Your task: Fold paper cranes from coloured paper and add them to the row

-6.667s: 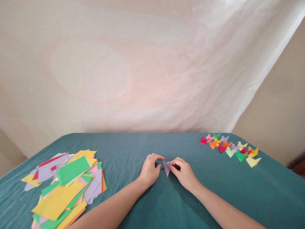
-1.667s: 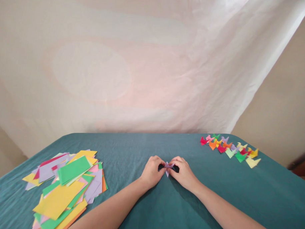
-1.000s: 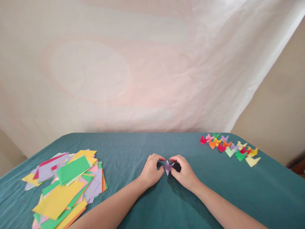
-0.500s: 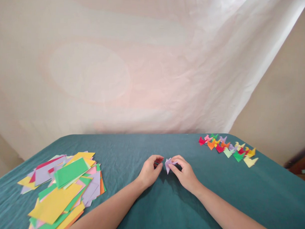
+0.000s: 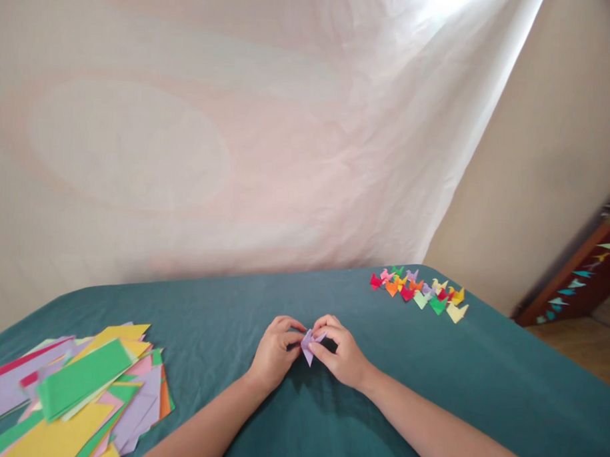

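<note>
A wide pale cloth hangs behind the teal-draped surface. Coloured papers lie heaped at left, folded birds cluster far right. Between left hand and right hand, a lilac paper fold is clamped in the right grip; whether the left grip has it too, I can't tell.

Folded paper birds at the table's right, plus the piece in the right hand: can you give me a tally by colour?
Red birds: 3
Green birds: 2
Pale green bird: 1
Lilac birds: 2
Orange birds: 2
Yellow birds: 2
Pale yellow birds: 2
Pink bird: 1
Lilac piece in right hand: 1
Total: 16, though some birds partly overlap.
</note>
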